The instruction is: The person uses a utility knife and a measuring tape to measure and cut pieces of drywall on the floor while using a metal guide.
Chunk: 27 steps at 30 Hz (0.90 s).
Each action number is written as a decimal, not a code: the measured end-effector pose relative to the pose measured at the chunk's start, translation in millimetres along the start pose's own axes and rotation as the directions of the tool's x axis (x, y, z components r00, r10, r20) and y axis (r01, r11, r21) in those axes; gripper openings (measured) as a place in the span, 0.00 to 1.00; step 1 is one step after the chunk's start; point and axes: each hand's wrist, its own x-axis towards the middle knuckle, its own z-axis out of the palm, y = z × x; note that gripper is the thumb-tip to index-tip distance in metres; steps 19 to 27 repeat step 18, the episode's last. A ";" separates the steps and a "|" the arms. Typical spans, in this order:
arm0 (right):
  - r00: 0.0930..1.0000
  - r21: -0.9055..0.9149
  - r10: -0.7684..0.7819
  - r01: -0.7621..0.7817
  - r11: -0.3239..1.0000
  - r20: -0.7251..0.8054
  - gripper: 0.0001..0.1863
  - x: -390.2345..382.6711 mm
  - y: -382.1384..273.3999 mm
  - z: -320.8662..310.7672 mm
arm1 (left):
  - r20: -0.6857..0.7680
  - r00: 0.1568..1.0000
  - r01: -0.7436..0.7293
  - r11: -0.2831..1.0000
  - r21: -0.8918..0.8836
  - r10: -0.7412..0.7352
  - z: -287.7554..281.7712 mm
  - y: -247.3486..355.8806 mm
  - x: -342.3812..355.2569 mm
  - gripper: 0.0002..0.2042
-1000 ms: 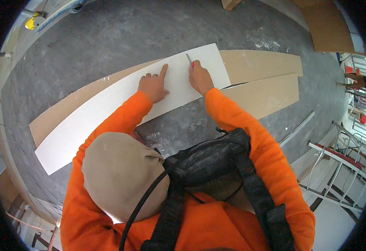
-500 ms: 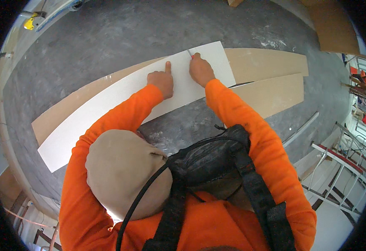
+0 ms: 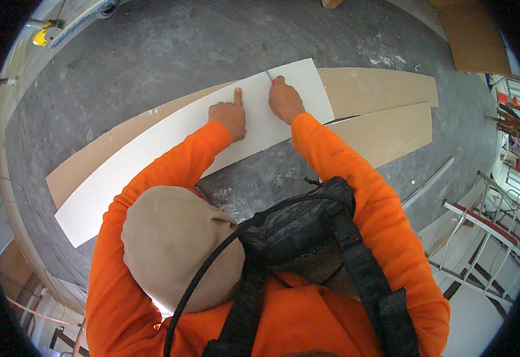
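Note:
My right hand (image 3: pixel 285 101) is closed round a utility knife (image 3: pixel 269 75), its narrow grey blade and a bit of red handle showing beyond the thumb. The blade lies against a long white board (image 3: pixel 153 154), near the board's right end. To the left, my left hand (image 3: pixel 229 116) rests on the same board with one digit stretched out toward the far edge and the other fingers bent. Beneath the white board lies a tan board (image 3: pixel 385 89) with a curved far edge, showing at both ends. Another tan board (image 3: pixel 385 134) lies nearer on the right.
Grey sheeting or floor (image 3: pixel 170 53) surrounds the boards. A metal strip (image 3: pixel 429 182) lies at the right, close to a metal frame with a red-edged top (image 3: pixel 486 223). A brown panel (image 3: pixel 471 38) stands far right. A capped head (image 3: pixel 179 247) and black bag (image 3: pixel 298 226) are below.
Both hands stay in nearly the same places, with the knife still on the white board. Only a very slight shift of the view shows.

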 end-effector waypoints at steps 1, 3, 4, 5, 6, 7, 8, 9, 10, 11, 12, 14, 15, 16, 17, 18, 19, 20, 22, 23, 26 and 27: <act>1.000 -0.002 0.001 -0.001 1.000 0.008 0.14 0.3 -0.5 0.1 | 0.006 1.000 0.004 1.000 0.006 -0.004 0.1 0.0 0.1 0.55; 1.000 0.007 0.003 -0.003 1.000 -0.002 0.14 -0.6 -1.5 -0.1 | 0.012 1.000 0.003 1.000 -0.002 -0.003 0.3 -1.1 0.6 0.55; 1.000 0.012 0.004 -0.004 1.000 -0.007 0.14 -1.1 -2.6 -0.3 | 0.016 1.000 0.003 1.000 -0.006 -0.003 0.6 -1.9 0.6 0.56; 1.000 0.006 -0.007 0.007 1.000 -0.003 0.14 -1.5 -4.0 -0.3 | 0.008 1.000 0.004 1.000 -0.004 -0.004 1.2 -2.4 0.2 0.56; 1.000 -0.001 -0.016 0.016 1.000 -0.001 0.14 -1.5 -3.3 0.5 | -0.002 1.000 0.003 1.000 -0.003 -0.003 1.8 -1.8 0.4 0.56; 1.000 -0.008 -0.025 0.025 1.000 0.001 0.14 -1.2 -2.7 0.9 | -0.011 1.000 0.002 1.000 -0.002 -0.002 2.3 -1.4 0.8 0.56; 1.000 -0.012 -0.031 0.030 0.999 -0.006 0.14 -0.3 -2.0 1.0 | -0.020 1.000 -0.001 1.000 0.002 0.001 2.5 -1.3 1.5 0.56; 0.999 -0.016 -0.036 0.036 0.999 -0.012 0.14 -0.2 -2.3 1.3 | -0.027 1.000 -0.004 1.000 0.007 0.004 3.3 -1.8 1.7 0.56; 0.999 -0.020 -0.041 0.041 0.999 -0.019 0.14 -0.1 -2.6 1.5 | -0.034 0.999 -0.007 1.000 0.011 0.007 4.0 -2.2 1.9 0.56; 0.999 -0.017 -0.040 0.040 0.999 -0.019 0.14 -0.2 -3.0 1.8 | -0.032 0.999 -0.005 1.000 0.011 0.005 4.7 -2.5 2.2 0.56; 0.999 -0.015 -0.038 0.038 0.999 -0.019 0.14 -0.1 -2.9 1.7 | -0.031 1.000 -0.004 1.000 0.012 0.004 4.7 -2.3 2.5 0.56; 0.999 -0.009 -0.033 0.033 0.999 -0.016 0.14 -0.2 -2.9 1.4 | -0.025 1.000 -0.004 1.000 0.009 0.004 4.7 -2.2 2.8 0.56; 1.000 -0.005 -0.028 0.028 1.000 -0.011 0.14 -0.6 -3.0 1.0 | -0.019 1.000 -0.006 1.000 0.006 0.006 4.0 -1.9 2.4 0.56; 1.000 -0.001 -0.024 0.024 1.000 -0.006 0.14 -0.8 -3.2 0.6 | -0.013 1.000 -0.007 1.000 0.003 0.007 3.3 -1.8 1.9 0.56; 1.000 -0.004 -0.016 0.016 1.000 -0.008 0.15 -0.2 -4.0 0.3 | -0.021 1.000 -0.013 1.000 0.002 0.013 2.7 -1.9 1.4 0.57; 1.000 -0.006 -0.007 0.007 1.000 -0.011 0.16 0.8 -4.8 0.2 | -0.028 0.999 -0.019 1.000 0.002 0.019 3.6 -2.5 1.1 0.57; 1.000 -0.006 -0.007 0.007 1.000 -0.011 0.16 0.8 -4.8 0.2 | -0.028 0.999 -0.019 1.000 0.002 0.019 3.6 -2.5 1.1 0.57; 1.000 -0.006 -0.007 0.007 1.000 -0.011 0.16 0.8 -4.8 0.2 | -0.028 0.999 -0.019 1.000 0.002 0.019 3.6 -2.5 1.1 0.57; 1.000 -0.006 -0.007 0.007 1.000 -0.011 0.16 0.8 -4.8 0.2 | -0.028 0.999 -0.019 1.000 0.002 0.019 3.6 -2.5 1.1 0.57; 1.000 -0.006 -0.007 0.007 1.000 -0.011 0.16 0.8 -4.8 0.2 | -0.028 0.999 -0.019 1.000 0.002 0.019 3.6 -2.5 1.1 0.57; 1.000 -0.006 -0.007 0.007 1.000 -0.011 0.16 0.8 -4.8 0.2 | -0.028 0.999 -0.019 1.000 0.002 0.019 3.6 -2.5 1.1 0.57; 1.000 -0.006 -0.007 0.007 1.000 -0.011 0.16 0.8 -4.8 0.2 | -0.028 0.999 -0.019 1.000 0.002 0.019 3.6 -2.5 1.1 0.57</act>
